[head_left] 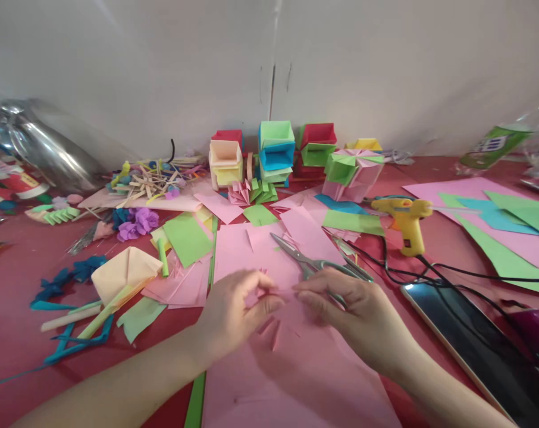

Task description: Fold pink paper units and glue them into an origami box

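My left hand [236, 312] and my right hand [354, 312] meet over a large pink sheet [305, 374] at the table's near middle. Both pinch a small pink paper piece [281, 291] between their fingertips, which are blurred. Silver scissors [316, 258] lie just beyond the hands on more pink paper, their handles beside my right hand. Small pink offcuts [273, 333] lie on the sheet under the hands.
Stacked folded paper boxes [276, 151] stand by the wall. A yellow glue gun [406, 223] and its black cord lie right, near a dark tablet [479, 345]. Green and pink sheets [505, 229] cover the far right. Paper flowers, sticks and a peach folded shape [124, 270] lie left.
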A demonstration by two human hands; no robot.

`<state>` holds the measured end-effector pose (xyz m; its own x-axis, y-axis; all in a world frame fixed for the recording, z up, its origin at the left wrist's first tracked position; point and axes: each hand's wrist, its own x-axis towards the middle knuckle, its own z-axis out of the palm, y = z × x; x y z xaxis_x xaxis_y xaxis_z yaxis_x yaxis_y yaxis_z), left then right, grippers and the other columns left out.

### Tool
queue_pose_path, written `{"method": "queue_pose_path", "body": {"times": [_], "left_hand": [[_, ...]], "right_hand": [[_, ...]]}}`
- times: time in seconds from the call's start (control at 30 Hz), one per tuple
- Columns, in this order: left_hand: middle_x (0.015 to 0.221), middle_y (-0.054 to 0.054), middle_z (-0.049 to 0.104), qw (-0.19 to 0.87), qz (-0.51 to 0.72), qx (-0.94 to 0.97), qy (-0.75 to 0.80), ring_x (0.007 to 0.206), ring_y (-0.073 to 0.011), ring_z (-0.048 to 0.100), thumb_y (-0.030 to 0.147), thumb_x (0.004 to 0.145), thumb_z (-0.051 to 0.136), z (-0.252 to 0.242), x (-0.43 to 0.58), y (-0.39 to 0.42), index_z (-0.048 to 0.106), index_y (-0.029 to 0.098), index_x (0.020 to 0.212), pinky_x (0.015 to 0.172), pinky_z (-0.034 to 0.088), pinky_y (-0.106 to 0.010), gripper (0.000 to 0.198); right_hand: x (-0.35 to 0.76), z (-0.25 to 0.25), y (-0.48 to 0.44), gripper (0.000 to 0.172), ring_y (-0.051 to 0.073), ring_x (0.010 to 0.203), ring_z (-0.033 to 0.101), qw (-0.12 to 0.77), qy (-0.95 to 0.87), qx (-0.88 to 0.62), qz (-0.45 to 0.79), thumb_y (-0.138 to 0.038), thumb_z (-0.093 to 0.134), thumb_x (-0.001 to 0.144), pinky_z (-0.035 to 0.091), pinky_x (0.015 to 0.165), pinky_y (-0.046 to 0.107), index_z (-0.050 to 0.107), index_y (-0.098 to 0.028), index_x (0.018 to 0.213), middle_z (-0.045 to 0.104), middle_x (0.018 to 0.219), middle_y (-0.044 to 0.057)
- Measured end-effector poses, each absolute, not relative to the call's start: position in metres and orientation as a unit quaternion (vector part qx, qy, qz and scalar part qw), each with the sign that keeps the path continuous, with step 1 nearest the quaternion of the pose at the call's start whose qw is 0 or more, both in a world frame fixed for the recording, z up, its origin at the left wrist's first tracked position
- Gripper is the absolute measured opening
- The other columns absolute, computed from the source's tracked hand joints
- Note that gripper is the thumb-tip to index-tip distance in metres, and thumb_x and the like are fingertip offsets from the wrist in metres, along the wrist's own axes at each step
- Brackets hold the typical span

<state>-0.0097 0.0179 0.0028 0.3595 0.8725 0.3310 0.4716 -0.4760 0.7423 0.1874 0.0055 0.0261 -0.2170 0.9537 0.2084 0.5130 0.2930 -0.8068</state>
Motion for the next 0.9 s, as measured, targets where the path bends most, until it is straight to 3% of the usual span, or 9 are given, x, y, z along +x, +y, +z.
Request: {"method": "queue_pose_path", "body": {"times": [0.1, 0.17, 0.27, 0.33, 0.5, 0.6, 0.9], "left_hand": [[0.092, -0.006, 0.06, 0.221, 0.483, 0.756, 0.382, 0.092, -0.0203, 0.055, 0.03, 0.077, 0.064, 0.006, -0.011, 0.013, 0.056, 0.018, 0.095, 0.083, 0.042, -0.034, 0.023], [0.078, -0.002, 0.058, 0.335, 0.459, 0.755, 0.328, 0.077, -0.0153, 0.056, 0.027, 0.083, 0.056, 0.009, -0.008, 0.008, 0.058, 0.017, 0.083, 0.075, 0.044, -0.029, 0.009], [0.07, -0.001, 0.058, 0.564, 0.394, 0.652, 0.319, 0.064, -0.0118, 0.055, 0.036, 0.087, 0.05, 0.01, -0.003, 0.005, 0.057, 0.016, 0.083, 0.061, 0.045, -0.024, 0.021], [0.071, -0.001, 0.059, 0.613, 0.414, 0.586, 0.333, 0.066, -0.0123, 0.057, 0.04, 0.085, 0.053, 0.008, 0.0, 0.006, 0.056, 0.016, 0.083, 0.061, 0.046, -0.023, 0.025], [0.071, 0.001, 0.059, 0.558, 0.417, 0.641, 0.322, 0.067, -0.0115, 0.057, 0.033, 0.082, 0.059, 0.002, -0.003, 0.013, 0.06, 0.017, 0.082, 0.063, 0.045, -0.022, 0.015], [0.072, 0.0, 0.059, 0.483, 0.406, 0.719, 0.29, 0.067, -0.0112, 0.055, 0.03, 0.08, 0.061, 0.003, -0.005, 0.015, 0.062, 0.016, 0.073, 0.064, 0.043, -0.022, 0.016], [0.075, -0.003, 0.057, 0.415, 0.38, 0.771, 0.298, 0.07, -0.0137, 0.053, 0.024, 0.082, 0.052, 0.008, -0.006, 0.014, 0.057, 0.014, 0.078, 0.065, 0.043, -0.026, 0.013]], "right_hand": [[0.19, 0.022, 0.006, 0.012, 0.014, 0.073, 0.062, 0.457, -0.707, -0.505, 0.19, -0.02, 0.057, 0.083, 0.048, 0.065, 0.026, 0.068, -0.022, 0.083, 0.066, 0.079, 0.001], [0.188, 0.021, 0.004, 0.016, 0.015, 0.076, 0.062, 0.486, -0.736, -0.456, 0.117, -0.013, 0.057, 0.081, 0.049, 0.066, 0.026, 0.067, -0.023, 0.089, 0.066, 0.082, 0.002], [0.183, 0.021, 0.0, 0.028, 0.015, 0.078, 0.062, 0.483, -0.804, -0.339, 0.072, -0.004, 0.058, 0.078, 0.05, 0.068, 0.029, 0.064, -0.023, 0.098, 0.066, 0.085, 0.003], [0.178, 0.022, -0.003, 0.029, 0.016, 0.082, 0.062, 0.471, -0.826, -0.295, 0.092, -0.005, 0.059, 0.078, 0.051, 0.071, 0.03, 0.062, -0.021, 0.102, 0.066, 0.091, 0.005], [0.175, 0.023, -0.004, 0.017, 0.015, 0.084, 0.06, 0.45, -0.805, -0.312, 0.227, -0.022, 0.069, 0.075, 0.05, 0.072, 0.025, 0.062, -0.016, 0.089, 0.063, 0.089, 0.006], [0.176, 0.022, -0.003, 0.015, 0.012, 0.075, 0.058, 0.447, -0.785, -0.329, 0.274, -0.019, 0.071, 0.072, 0.047, 0.067, 0.022, 0.058, -0.017, 0.079, 0.06, 0.079, 0.002], [0.178, 0.017, -0.001, 0.011, 0.013, 0.077, 0.055, 0.406, -0.751, -0.369, 0.367, -0.022, 0.066, 0.078, 0.046, 0.069, 0.025, 0.056, -0.021, 0.081, 0.057, 0.08, 0.0]]}}
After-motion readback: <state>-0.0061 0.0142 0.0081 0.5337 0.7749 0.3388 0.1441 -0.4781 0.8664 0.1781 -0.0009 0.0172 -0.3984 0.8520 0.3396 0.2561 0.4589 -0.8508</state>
